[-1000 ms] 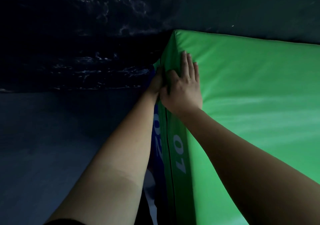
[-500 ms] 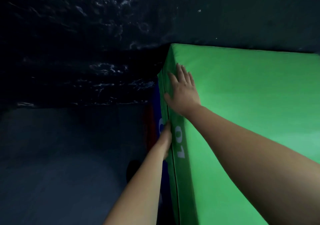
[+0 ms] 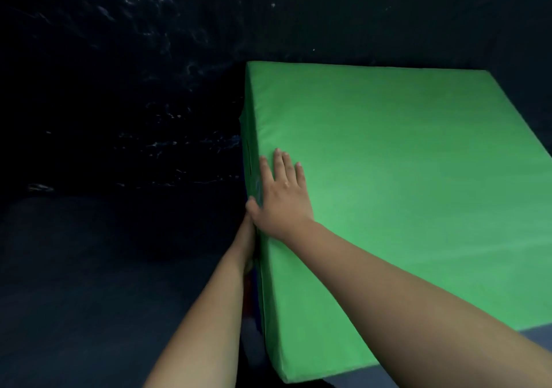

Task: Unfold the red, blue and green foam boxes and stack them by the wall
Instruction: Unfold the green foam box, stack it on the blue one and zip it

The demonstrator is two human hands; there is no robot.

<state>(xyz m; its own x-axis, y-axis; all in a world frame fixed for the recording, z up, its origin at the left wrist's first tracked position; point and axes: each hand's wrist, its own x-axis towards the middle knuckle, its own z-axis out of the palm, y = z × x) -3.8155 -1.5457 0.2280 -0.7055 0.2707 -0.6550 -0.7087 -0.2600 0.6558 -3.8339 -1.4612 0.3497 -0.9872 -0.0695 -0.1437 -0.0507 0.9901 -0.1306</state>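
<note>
The green foam box (image 3: pixel 403 184) is filling the right half of the frame, its broad top face turned up toward the camera and its far edge lying close to the dark wall (image 3: pixel 149 59) across the upper part of the picture. It is looking fully opened out: square corners, a smooth bright cover, a seam running down the narrow left side. Judging from that, the unfolding of this one seems finished, and it appears to be sitting on top of the pile. A sliver of blue is showing just below its left edge, low in the frame, probably the blue box (image 3: pixel 254 313); the red one cannot be made out here. What seems left is only squaring the stack up against the wall.

The right hand (image 3: pixel 280 196) is lying flat on the top face near the left edge, fingers straight and slightly spread, thumb hooking over the corner. The left hand (image 3: pixel 249 244) is pressing against the side of the box just beneath it; its fingers are hidden, so whether they are curled or straight cannot be told.

The dark floor (image 3: pixel 89 283) is taking up the lower left.
</note>
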